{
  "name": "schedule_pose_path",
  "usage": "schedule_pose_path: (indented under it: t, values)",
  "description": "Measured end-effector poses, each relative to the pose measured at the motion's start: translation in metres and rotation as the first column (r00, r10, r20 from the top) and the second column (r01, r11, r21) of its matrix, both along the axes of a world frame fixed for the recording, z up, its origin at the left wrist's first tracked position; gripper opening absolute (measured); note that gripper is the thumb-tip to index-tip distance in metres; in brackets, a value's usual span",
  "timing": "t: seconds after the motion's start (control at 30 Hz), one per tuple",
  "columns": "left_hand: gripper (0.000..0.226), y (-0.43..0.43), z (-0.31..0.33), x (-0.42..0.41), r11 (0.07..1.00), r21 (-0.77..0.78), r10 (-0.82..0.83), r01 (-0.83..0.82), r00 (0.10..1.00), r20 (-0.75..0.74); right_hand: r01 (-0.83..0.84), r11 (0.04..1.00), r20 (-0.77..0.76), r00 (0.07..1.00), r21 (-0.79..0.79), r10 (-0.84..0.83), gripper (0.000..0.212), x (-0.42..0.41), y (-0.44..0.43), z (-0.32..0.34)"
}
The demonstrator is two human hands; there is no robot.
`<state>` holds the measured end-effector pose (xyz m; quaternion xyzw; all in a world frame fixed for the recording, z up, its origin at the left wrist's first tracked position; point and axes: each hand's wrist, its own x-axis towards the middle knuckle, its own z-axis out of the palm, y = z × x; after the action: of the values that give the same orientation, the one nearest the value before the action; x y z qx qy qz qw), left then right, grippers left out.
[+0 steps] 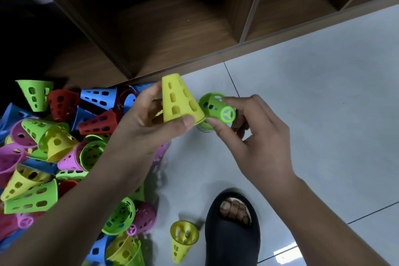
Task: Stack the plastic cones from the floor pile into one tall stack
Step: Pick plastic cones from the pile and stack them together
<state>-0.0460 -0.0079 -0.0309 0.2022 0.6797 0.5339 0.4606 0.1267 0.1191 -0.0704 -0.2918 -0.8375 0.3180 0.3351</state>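
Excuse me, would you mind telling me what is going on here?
A person is stacking plastic cones. The left hand holds a yellow cone upright, and the right hand holds a green cone on its side beside it, not yet nested. A colourful pile lies on the tiled floor.

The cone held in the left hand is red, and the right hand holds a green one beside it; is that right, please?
Not quite: the left hand holds a yellow cone, not a red one, as the head view shows. The right hand does hold a green cone beside it.
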Motion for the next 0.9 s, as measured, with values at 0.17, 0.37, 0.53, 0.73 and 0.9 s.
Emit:
schedule_pose_path:
  t: [0.17,0.37,0.53,0.73,0.9]
  values:
    - [0.043,0.024,0.003,0.001,0.995,0.091,0.064,-0.050,0.987,-0.151,0.002,0.999,0.034,0.999,-0.051,0.000,0.026,-0.011,0.011,-0.010]
    - [0.055,0.046,-0.001,0.016,0.974,0.211,0.126,-0.082,0.971,-0.203,0.018,0.981,0.072,0.997,-0.196,-0.004,0.031,-0.013,0.009,-0.026]
    - [0.061,0.052,-0.039,0.017,0.995,0.104,0.024,0.010,0.946,-0.323,0.072,0.951,0.117,0.992,-0.299,-0.038,0.029,-0.006,0.002,-0.044]
    - [0.059,0.046,-0.077,0.010,0.976,-0.165,-0.216,0.144,0.755,-0.619,0.104,0.932,0.273,0.962,-0.348,-0.005,0.021,0.011,-0.021,-0.068]
    - [0.053,0.011,-0.082,-0.004,0.949,-0.279,-0.307,0.149,0.650,-0.696,-0.073,0.848,0.461,0.813,-0.525,0.356,0.024,0.023,-0.060,-0.083]
